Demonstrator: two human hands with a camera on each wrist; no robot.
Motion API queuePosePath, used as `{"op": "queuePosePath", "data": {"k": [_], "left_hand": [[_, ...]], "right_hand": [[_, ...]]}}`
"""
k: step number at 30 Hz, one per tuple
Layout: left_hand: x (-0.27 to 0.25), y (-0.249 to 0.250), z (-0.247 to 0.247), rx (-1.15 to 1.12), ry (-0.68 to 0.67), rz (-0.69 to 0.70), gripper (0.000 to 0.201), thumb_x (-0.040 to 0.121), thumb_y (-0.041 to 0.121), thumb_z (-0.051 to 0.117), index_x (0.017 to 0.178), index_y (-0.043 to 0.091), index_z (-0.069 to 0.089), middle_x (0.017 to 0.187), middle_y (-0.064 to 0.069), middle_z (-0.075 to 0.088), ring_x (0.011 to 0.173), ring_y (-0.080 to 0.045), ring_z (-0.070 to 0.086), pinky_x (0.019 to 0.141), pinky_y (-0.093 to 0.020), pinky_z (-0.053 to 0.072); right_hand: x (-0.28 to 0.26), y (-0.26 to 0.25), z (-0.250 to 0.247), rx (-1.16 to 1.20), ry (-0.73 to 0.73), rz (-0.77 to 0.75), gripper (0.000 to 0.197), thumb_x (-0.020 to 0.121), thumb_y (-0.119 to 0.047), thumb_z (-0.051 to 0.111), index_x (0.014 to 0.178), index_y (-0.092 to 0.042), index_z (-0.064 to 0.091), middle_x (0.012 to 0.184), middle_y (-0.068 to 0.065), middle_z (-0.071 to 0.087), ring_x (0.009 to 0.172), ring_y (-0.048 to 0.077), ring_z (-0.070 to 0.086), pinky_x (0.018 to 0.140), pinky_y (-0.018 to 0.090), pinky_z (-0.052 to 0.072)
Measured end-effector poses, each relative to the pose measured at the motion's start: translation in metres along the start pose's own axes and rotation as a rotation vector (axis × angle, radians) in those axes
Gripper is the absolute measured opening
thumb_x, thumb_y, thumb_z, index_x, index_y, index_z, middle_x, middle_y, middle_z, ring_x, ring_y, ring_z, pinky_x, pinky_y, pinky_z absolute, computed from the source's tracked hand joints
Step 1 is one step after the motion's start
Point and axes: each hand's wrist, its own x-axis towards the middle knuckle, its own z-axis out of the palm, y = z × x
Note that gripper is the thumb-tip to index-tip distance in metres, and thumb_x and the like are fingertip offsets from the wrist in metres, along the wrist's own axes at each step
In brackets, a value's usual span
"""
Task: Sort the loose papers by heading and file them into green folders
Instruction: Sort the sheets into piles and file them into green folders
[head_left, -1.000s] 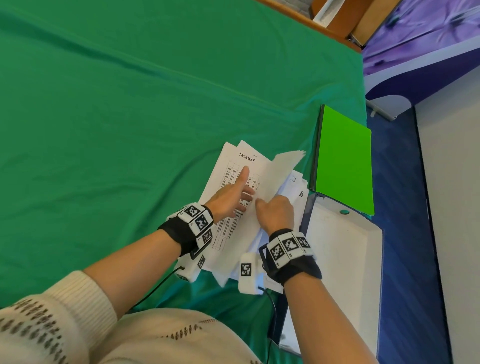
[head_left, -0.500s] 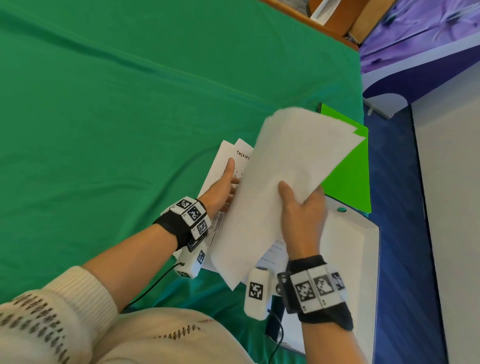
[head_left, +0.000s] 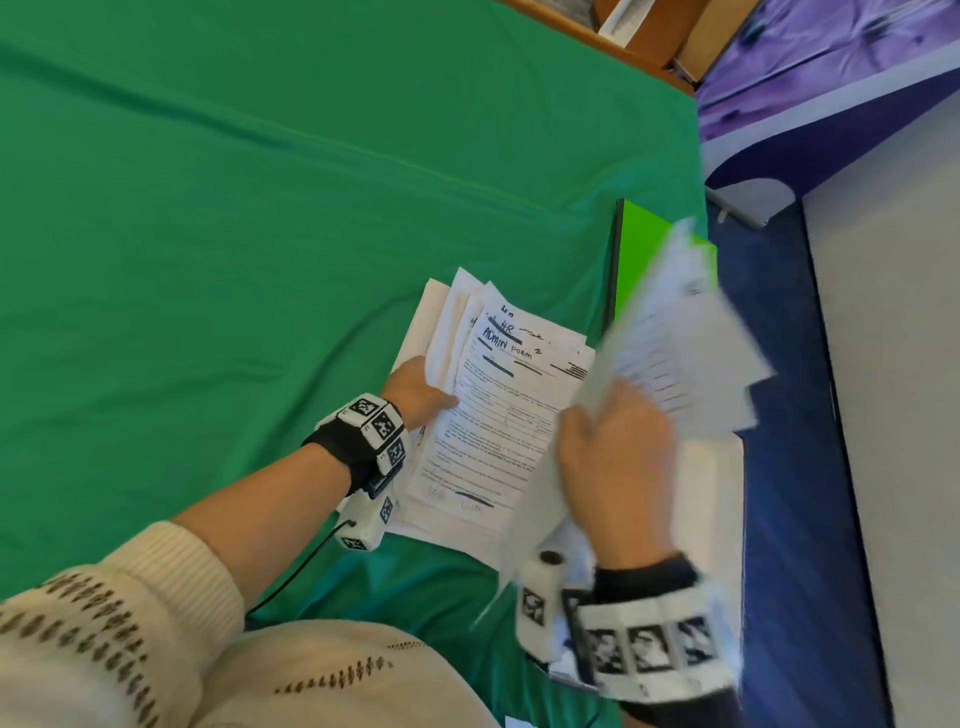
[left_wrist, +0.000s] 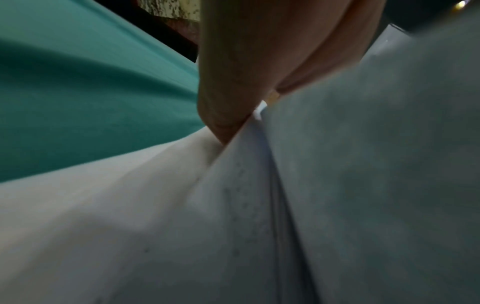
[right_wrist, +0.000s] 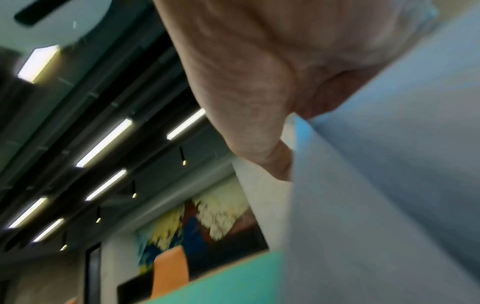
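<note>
The right hand (head_left: 615, 457) gripped a blurred sheaf (head_left: 670, 343) raised over the green folder (head_left: 641, 244), while the left hand (head_left: 418, 392) pinched the stack's (head_left: 498, 415) edge on the green cloth (head_left: 260, 234).

Top sheet (head_left: 498, 415) handwritten: "HR", "ADMIN Form 2".
</note>
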Motion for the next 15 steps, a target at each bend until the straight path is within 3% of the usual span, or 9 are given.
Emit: {"op": "queuePosePath", "data": {"k": [2,4,5,7,10,12,14,15], "left_hand": [[0.003,-0.004,0.003,0.057,0.031,0.001,0.032,0.08,0.008,0.075,0.108,0.001,0.06,0.11,-0.015,0.065,0.103,-0.033,0.062,0.089,-0.044,0.053],[0.002,-0.008,0.003,0.053,0.08,0.02,0.017,0.083,0.008,0.068,0.096,0.008,0.056,0.104,-0.015,0.063,0.1,-0.032,0.06,0.083,-0.037,0.051],[0.004,-0.012,0.002,-0.018,0.092,0.041,0.008,0.086,0.011,0.061,0.088,0.015,0.055,0.108,-0.019,0.063,0.104,-0.035,0.061,0.085,-0.039,0.05],[0.005,-0.018,-0.003,-0.221,0.086,0.027,0.022,0.094,0.012,0.05,0.081,0.029,0.05,0.123,-0.025,0.06,0.114,-0.039,0.058,0.098,-0.049,0.048],[0.004,-0.025,-0.01,-0.386,0.085,-0.056,0.025,0.103,0.02,0.037,0.084,0.029,0.051,0.112,-0.013,0.062,0.108,-0.029,0.054,0.105,-0.053,0.042],[0.001,-0.022,-0.01,-0.402,0.113,-0.059,0.028,0.103,0.031,0.032,0.104,0.019,0.058,0.116,-0.014,0.059,0.106,-0.028,0.052,0.106,-0.054,0.041],[-0.002,-0.016,-0.007,-0.252,0.107,-0.017,0.041,0.103,0.031,0.032,0.132,0.004,0.044,0.122,-0.021,0.057,0.105,-0.034,0.055,0.102,-0.055,0.044],[-0.004,-0.014,-0.006,-0.144,0.1,0.017,0.043,0.104,0.027,0.036,0.139,0.002,0.035,0.12,-0.022,0.057,0.103,-0.036,0.057,0.099,-0.055,0.045]], "right_hand": [[-0.009,-0.007,0.043,0.036,-0.222,-0.057,0.021,0.096,-0.032,0.048,0.084,-0.015,0.045,0.088,0.009,0.057,0.085,0.031,0.057,0.068,0.031,0.03],[-0.016,-0.01,0.072,0.265,-0.499,0.009,0.049,0.096,-0.058,0.04,0.091,-0.012,0.057,0.096,-0.001,0.061,0.091,0.018,0.06,0.079,0.032,0.044],[-0.019,-0.009,0.08,0.41,-0.589,0.09,0.062,0.093,-0.067,0.033,0.098,-0.012,0.062,0.097,-0.003,0.062,0.092,0.014,0.059,0.084,0.032,0.046],[-0.02,0.012,0.097,0.514,-0.554,0.233,0.07,0.093,-0.068,0.029,0.106,-0.01,0.064,0.103,0.004,0.065,0.097,0.019,0.06,0.089,0.034,0.047],[-0.015,0.063,0.124,0.389,-0.356,0.364,0.047,0.092,-0.055,0.051,0.117,-0.016,0.058,0.122,0.003,0.059,0.11,0.019,0.058,0.093,0.033,0.046],[-0.013,0.081,0.134,0.33,-0.38,0.425,0.052,0.088,-0.046,0.062,0.126,-0.012,0.052,0.128,0.004,0.05,0.112,0.02,0.055,0.099,0.036,0.045],[-0.009,0.088,0.142,0.353,-0.386,0.46,0.057,0.084,-0.043,0.069,0.126,-0.01,0.051,0.125,0.004,0.047,0.108,0.019,0.055,0.099,0.036,0.046],[-0.007,0.091,0.145,0.397,-0.385,0.487,0.057,0.082,-0.044,0.071,0.124,-0.011,0.051,0.123,0.003,0.05,0.105,0.018,0.056,0.098,0.035,0.047]]}}
